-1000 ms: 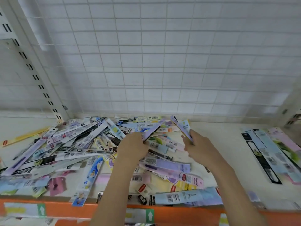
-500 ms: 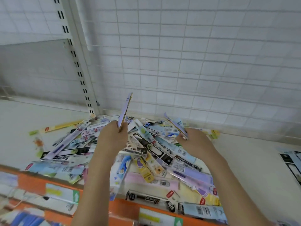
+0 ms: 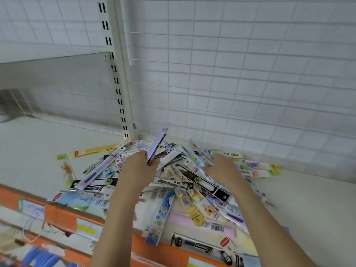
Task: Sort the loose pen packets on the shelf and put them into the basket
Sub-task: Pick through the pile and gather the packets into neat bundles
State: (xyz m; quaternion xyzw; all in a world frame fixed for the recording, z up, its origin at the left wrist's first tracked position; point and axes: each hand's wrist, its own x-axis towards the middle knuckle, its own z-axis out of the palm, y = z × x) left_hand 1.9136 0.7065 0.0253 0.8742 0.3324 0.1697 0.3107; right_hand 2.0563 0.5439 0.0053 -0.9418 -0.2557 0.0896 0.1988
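Packets (image 3: 173, 189) heaped on the shelf (image 3: 38, 143), one lifted in each hand, no basket in view.

Left hand (image 3: 138, 168) pinches a lilac packet (image 3: 157, 145) that stands tilted up and away over the far part of the heap; right hand (image 3: 221, 168) has its fingers curled on a pale packet (image 3: 206, 155) at the heap's right side. Risks, as I judge them: several packets already hang over the orange lip (image 3: 57, 212) at the near edge, and both forearms lie across the pile, so a pull back toward the body could drag those off the shelf. Packets are slick and overlap loosely, so lifting one may shift its neighbours. Thin edge-on pinch on the lilac packet could let it twist or slip. With the basket unseen, a blind drop could miss.
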